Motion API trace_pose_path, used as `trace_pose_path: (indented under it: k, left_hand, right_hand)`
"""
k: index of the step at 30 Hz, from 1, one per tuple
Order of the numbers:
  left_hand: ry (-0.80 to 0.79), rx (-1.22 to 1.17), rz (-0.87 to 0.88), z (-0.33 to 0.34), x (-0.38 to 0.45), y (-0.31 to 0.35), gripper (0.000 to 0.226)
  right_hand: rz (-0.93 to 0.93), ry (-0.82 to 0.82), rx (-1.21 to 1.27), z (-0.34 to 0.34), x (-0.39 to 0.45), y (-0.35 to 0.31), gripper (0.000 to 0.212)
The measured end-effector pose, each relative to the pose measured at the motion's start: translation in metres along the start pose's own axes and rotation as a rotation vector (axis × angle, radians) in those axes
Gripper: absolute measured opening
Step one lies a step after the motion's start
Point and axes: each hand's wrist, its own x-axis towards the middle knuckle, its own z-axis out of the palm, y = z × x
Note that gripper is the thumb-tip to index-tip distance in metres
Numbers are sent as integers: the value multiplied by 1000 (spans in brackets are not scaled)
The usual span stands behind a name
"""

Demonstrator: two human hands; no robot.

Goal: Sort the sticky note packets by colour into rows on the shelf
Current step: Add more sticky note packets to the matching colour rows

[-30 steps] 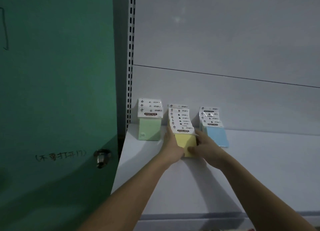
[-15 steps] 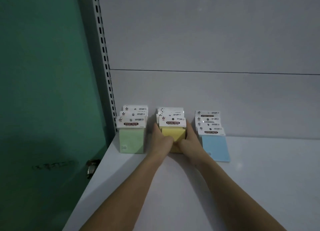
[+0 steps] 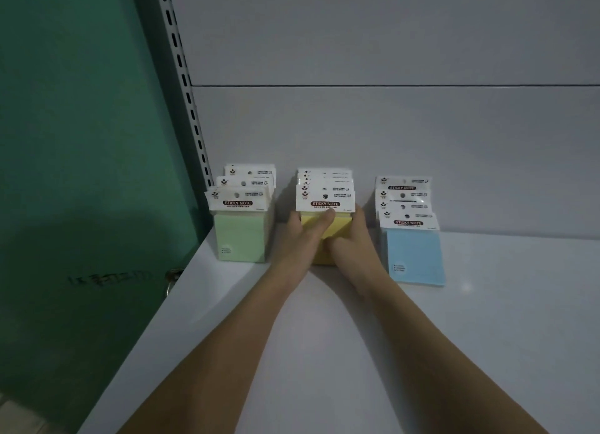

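On the white shelf (image 3: 324, 352), the left hand (image 3: 300, 242) and right hand (image 3: 352, 245) clasp the yellow packets (image 3: 337, 230) from both sides, fingers wrapped around them. Green packets (image 3: 240, 232) stand left, blue packets (image 3: 414, 255) right.

Three rows of packets stand on the white shelf (image 3: 357, 352), running back toward twelve o'clock. Green packets (image 3: 240, 235) sit at nine o'clock, upright; yellow packets (image 3: 337, 230) in the middle — clasped at both sides; blue packets (image 3: 415, 258) at three o'clock, leaning back.
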Motion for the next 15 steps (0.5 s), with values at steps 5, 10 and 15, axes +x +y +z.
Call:
trace_pose_path:
  k: [5,10,15]
  left_hand:
    - [-87,2,36,-3,6,-1,60]
    - [23,-79,91,2,10,2,39]
    - [89,-45,126,3,16,-8,43]
  right_hand:
    - [30,17,-7,-1,5,3,68]
    - [22,46,-13,5,8,0,69]
    - [-21,76,-30,7,9,6,72]
